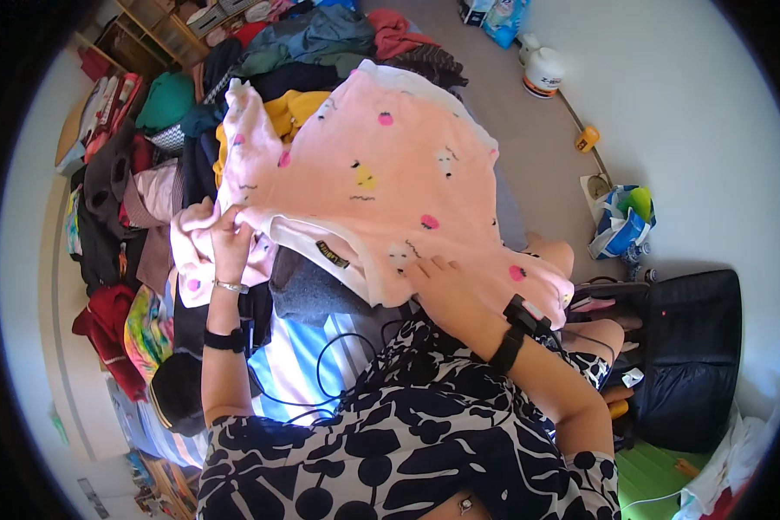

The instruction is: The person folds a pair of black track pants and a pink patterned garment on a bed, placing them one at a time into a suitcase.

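A pale pink long-sleeved top (407, 195) with small strawberry and animal figures is spread out in front of me, its white-trimmed neckline toward my body. My left hand (230, 238) is closed on the fabric at the shoulder, left of the neck opening; one sleeve lies bunched beside it. My right hand (446, 290) lies on the top to the right of the neckline, its fingers stretched out over the cloth. The right sleeve reaches across my leg. Dark grey folded cloth (316, 290) shows beneath the neckline.
Heaped clothes (299, 48) lie at the back and down the left side. A black cap (178, 394) sits left of my left forearm. An opened black suitcase (689, 364) stands at right, with a blue-and-white bag (620, 225) beyond it. A black cable (321, 368) loops near my lap.
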A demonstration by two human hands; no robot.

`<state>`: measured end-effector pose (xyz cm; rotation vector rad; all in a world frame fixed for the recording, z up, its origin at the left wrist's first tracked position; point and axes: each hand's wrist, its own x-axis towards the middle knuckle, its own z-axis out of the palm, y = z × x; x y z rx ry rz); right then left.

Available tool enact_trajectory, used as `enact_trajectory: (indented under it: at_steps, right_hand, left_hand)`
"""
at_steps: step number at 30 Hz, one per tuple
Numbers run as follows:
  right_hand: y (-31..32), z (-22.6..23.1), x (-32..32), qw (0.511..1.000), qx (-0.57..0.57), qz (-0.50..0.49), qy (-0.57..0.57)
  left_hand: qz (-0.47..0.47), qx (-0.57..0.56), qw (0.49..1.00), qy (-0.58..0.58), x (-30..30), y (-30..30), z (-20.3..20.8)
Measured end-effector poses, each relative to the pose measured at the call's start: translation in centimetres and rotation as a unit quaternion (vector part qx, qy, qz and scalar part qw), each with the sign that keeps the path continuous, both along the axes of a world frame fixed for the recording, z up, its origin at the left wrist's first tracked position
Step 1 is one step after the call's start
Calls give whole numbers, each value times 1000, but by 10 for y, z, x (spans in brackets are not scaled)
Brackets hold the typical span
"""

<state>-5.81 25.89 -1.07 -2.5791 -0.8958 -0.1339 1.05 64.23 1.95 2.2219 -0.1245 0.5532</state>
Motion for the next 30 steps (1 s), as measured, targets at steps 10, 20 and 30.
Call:
enact_trajectory:
  at_steps: [10,20,30]
  right_hand:
    - [-27,81,-22,970,190,-43,148]
    - [-38,75,-18,936,145,120,297]
    - [-119,55,113,745,583,-84,314]
  left_hand:
    - [35,136,983,-121,-17,28,31]
    - [6,82,997,-8,-31,37,63]
    - [-54,11,985,-161,195,-85,101]
